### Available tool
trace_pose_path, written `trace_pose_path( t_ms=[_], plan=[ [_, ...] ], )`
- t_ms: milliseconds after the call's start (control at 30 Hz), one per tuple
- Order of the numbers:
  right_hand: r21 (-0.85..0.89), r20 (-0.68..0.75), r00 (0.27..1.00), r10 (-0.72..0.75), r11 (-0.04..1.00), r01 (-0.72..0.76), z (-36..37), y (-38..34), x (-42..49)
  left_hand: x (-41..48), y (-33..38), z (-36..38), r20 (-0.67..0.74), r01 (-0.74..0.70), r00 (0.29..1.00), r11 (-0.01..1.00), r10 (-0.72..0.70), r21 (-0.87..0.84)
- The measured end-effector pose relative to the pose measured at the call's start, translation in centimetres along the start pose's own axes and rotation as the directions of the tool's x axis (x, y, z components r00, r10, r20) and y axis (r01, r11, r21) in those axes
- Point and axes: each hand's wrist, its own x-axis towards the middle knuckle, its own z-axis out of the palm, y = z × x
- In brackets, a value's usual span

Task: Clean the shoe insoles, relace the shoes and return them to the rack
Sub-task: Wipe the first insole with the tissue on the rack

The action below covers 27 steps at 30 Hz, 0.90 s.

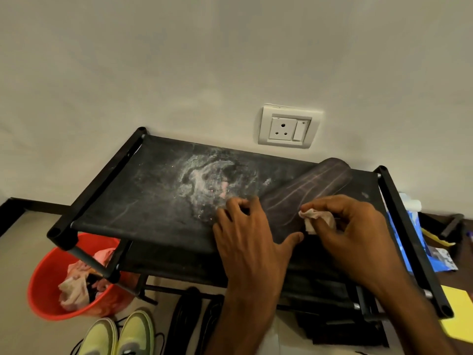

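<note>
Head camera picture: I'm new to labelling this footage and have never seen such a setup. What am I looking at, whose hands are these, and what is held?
There is no machine here. One wide-angle camera sits on a person's head and looks forward and down, so you see that person's own two hands. They work on the dusty top shelf of a black shoe rack against a wall. A dark insole lies on the shelf. The left hand presses flat on it to steady it. The right hand pinches a small crumpled cloth against the insole, apparently wiping it. On the floor stand a red bucket holding rags and a pair of yellow-green shoes.
</note>
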Motion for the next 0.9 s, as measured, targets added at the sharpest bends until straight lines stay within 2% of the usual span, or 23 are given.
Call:
trace_pose_path(
  t_ms=[100,267,400,500,667,767,900],
  plan=[
    [-0.018,0.119,0.993,0.008,1.000,-0.006,0.0,-0.5,0.0,0.1,-0.1,-0.2,0.082,-0.011,0.997,1.000,0.011,0.003],
    [-0.124,0.035,0.998,-0.045,0.991,0.049,0.4,-0.1,0.2,0.2,-0.5,-0.6,0.121,-0.049,0.991,0.998,0.054,-0.047],
    [-0.062,0.123,0.991,-0.054,0.996,0.062,1.3,-0.9,-0.2,0.2,-0.6,-0.3,0.121,-0.058,0.990,0.994,0.069,-0.087],
    [-0.101,0.111,0.990,-0.089,0.990,0.101,2.0,-1.2,-0.1,0.3,-0.7,-0.3,0.123,-0.060,0.989,0.990,0.076,-0.130],
    [-0.100,0.077,0.996,-0.052,0.993,0.060,2.1,-1.3,0.2,0.2,-0.8,-0.3,0.115,-0.060,0.990,0.987,0.077,-0.146],
    [-0.076,0.033,0.999,0.028,0.997,-0.025,1.5,-0.8,0.6,0.1,-0.6,-0.3,0.115,-0.052,0.991,0.990,0.067,-0.132],
    [-0.176,0.000,0.997,0.077,0.981,-0.076,0.6,-0.5,1.0,0.1,-0.5,-0.4,0.114,-0.034,0.992,0.991,0.049,-0.131]
  ],
)
